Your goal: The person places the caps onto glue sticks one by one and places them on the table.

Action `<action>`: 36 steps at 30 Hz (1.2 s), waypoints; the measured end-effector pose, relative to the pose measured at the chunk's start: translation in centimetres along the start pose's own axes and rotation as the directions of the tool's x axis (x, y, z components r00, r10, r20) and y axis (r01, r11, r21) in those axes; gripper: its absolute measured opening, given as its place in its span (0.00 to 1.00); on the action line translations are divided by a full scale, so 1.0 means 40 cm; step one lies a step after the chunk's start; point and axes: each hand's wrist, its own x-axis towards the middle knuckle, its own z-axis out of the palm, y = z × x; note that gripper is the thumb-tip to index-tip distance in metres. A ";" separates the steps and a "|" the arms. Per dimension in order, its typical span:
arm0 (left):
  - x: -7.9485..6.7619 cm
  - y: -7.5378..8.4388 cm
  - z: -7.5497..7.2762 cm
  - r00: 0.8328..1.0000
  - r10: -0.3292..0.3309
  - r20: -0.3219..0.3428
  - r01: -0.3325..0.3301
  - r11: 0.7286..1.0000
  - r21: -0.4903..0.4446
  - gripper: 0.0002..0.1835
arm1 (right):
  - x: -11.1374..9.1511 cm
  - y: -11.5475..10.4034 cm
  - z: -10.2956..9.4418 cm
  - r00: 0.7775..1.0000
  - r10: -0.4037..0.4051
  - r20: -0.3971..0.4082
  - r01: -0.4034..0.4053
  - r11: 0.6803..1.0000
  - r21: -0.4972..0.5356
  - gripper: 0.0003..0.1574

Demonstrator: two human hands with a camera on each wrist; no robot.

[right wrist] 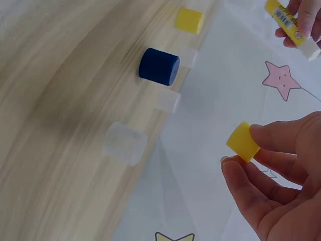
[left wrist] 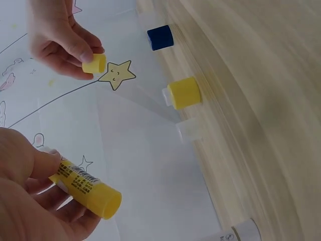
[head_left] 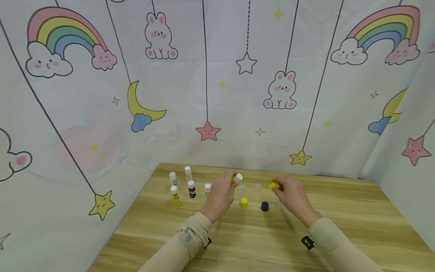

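The left hand [head_left: 220,195] grips a smooth, tubular yellow glue stick [left wrist: 86,188]; the right hand [head_left: 291,191] pinches a short, cylindrical yellow cap [right wrist: 243,142]. Between them, a round dark-blue cap [head_left: 264,206] stands on the wood-grained bench [head_left: 258,241].

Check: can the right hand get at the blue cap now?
Probably yes: nothing covers the blue cap, but the right hand pinches a yellow cap, which may need setting down first.

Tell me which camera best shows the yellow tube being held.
The left wrist view: the yellow tube is largest there, barcode facing the camera. Right wrist shows it smaller, at the top right; the head view shows mainly its white end.
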 end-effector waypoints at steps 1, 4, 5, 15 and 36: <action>-0.002 -0.001 0.003 1.000 0.001 0.003 -0.001 1.000 -0.006 0.13 | 0.002 -0.004 0.001 1.000 0.004 0.000 -0.004 1.000 0.006 0.16; -0.008 -0.003 0.012 1.000 0.000 0.015 0.001 1.000 -0.020 0.13 | 0.009 -0.017 0.003 1.000 0.016 -0.002 -0.016 0.999 0.039 0.16; -0.009 -0.003 0.015 1.000 -0.001 0.018 0.002 1.000 -0.024 0.13 | 0.012 -0.021 0.002 1.000 0.019 -0.003 -0.019 0.998 0.052 0.17; -0.018 -0.008 0.020 0.999 0.035 -0.017 -0.035 0.999 -0.034 0.16 | 0.024 -0.053 0.006 1.000 0.016 -0.018 -0.014 0.993 0.121 0.15; -0.042 0.007 0.014 0.993 0.066 -0.095 -0.072 0.996 -0.051 0.16 | 0.011 -0.093 0.002 0.997 -0.021 -0.077 0.035 0.982 0.187 0.16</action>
